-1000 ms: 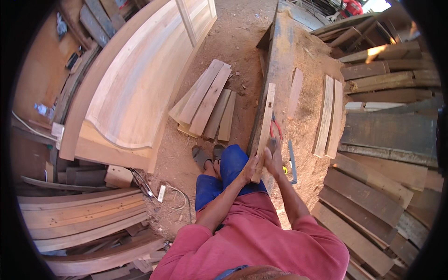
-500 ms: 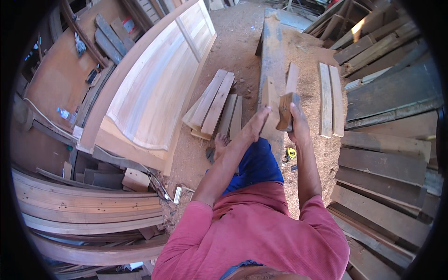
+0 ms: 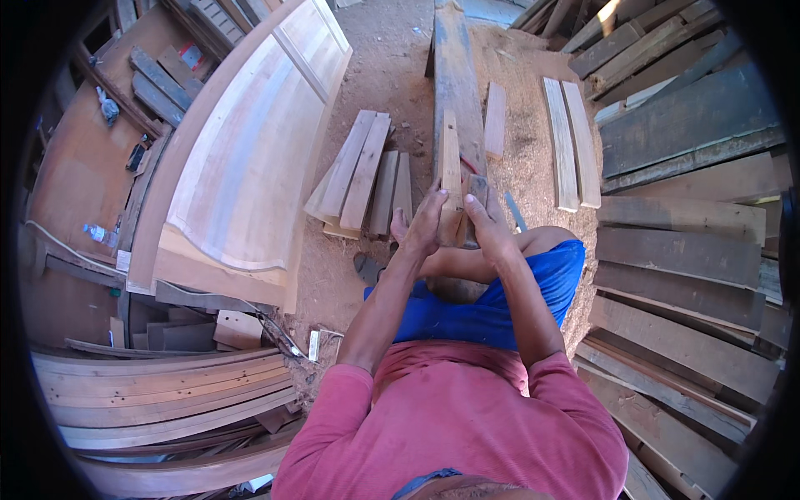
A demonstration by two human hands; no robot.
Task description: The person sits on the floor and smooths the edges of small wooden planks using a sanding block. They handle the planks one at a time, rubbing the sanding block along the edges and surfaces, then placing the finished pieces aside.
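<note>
Left hand: fingers curled about the left side of a pale wooden strip, thumb lying along its upper face, little gap showing; right hand: closed about a darker wooden block, thumb across the top, the far fingers hidden; the two hands near each other, the strip and block side by side between them; strip tilted, its holed end pointing away from the body, beyond the fingertips; whether strip and block touch between the palms, cannot tell.

Beyond the grip: a long worn plank, running away from the hands; just ahead and right of the strip, a red curved item, partly covered; right of the right hand, a narrow blue-grey piece.

Ahead and right of the grip: one short pinkish board; farther right, two pale boards, nearly parallel; well to the right, stacked dark planks.

Left of the grip: a loose group of short boards, overlapping; farther left, a large wooden panel, with curved moulding; behind and left, a white power strip and curved timbers.

Beneath the forearms: blue shorts.
</note>
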